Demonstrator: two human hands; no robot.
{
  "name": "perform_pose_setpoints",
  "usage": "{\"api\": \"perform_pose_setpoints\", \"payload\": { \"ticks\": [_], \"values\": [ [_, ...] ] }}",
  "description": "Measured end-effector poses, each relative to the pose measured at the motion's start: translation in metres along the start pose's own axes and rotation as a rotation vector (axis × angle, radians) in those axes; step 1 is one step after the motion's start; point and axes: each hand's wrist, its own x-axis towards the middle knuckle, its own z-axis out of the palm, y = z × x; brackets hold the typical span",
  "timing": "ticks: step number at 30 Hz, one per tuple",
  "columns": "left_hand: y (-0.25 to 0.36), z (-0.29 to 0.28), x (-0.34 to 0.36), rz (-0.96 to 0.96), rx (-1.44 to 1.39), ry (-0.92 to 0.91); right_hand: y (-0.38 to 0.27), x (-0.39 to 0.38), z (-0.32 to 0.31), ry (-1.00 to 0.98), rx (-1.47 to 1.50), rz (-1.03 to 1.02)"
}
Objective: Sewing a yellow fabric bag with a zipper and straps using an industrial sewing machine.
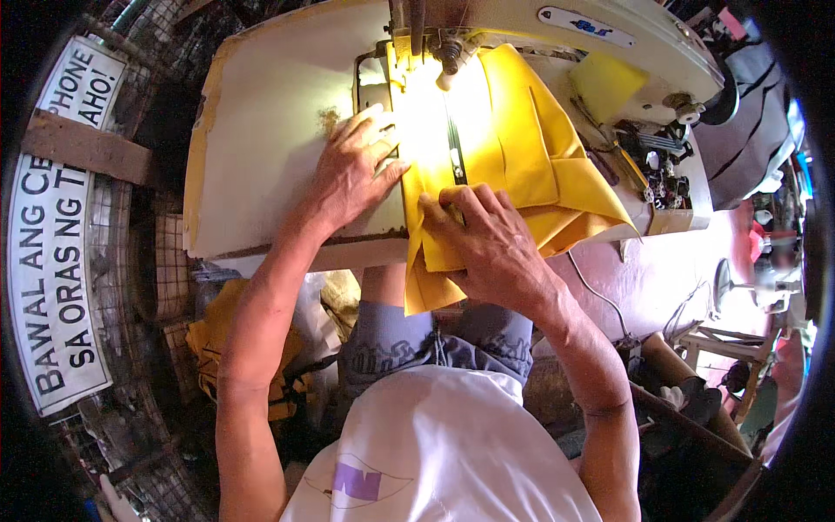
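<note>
Yellow cloth (526, 130) lies beneath the sewing machine (661, 54) head. Left hand (352, 171), loosely open, gripping nothing, rests at the cloth's left edge, apparently to steady it. Right hand (487, 242), half-curled, presses the black strip's (456, 143) near end, seemingly for straightness; any pinch cannot be told.

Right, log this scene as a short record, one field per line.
Left grip: bare hand, fingers slightly bent, at the left edge of the yellow cloth
Right grip: bare hand, fingers curled on the cloth, by the near end of a dark strip; pinch unclear
Cloth: folded, hanging over the table's near edge
Sewing machine: above the cloth; needle lost in glare
Right of cloth: metal parts
</note>
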Motion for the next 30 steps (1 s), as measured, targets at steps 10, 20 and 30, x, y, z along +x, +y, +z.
{"api": "perform_pose_setpoints", "payload": {
  "ticks": [10, 20, 30],
  "values": [
    [-0.003, 0.000, 0.002, 0.099, -0.040, -0.002, -0.002, 0.001, -0.002, -0.001, -0.051, -0.011],
    [-0.008, -0.003, 0.008, 0.131, -0.066, -0.061, -0.004, 0.004, 0.003, -0.073, -0.101, 0.010],
    [-0.004, -0.005, 0.011, 0.104, -0.010, -0.137, -0.001, 0.009, 0.003, -0.069, -0.120, -0.003]
  ]
}}
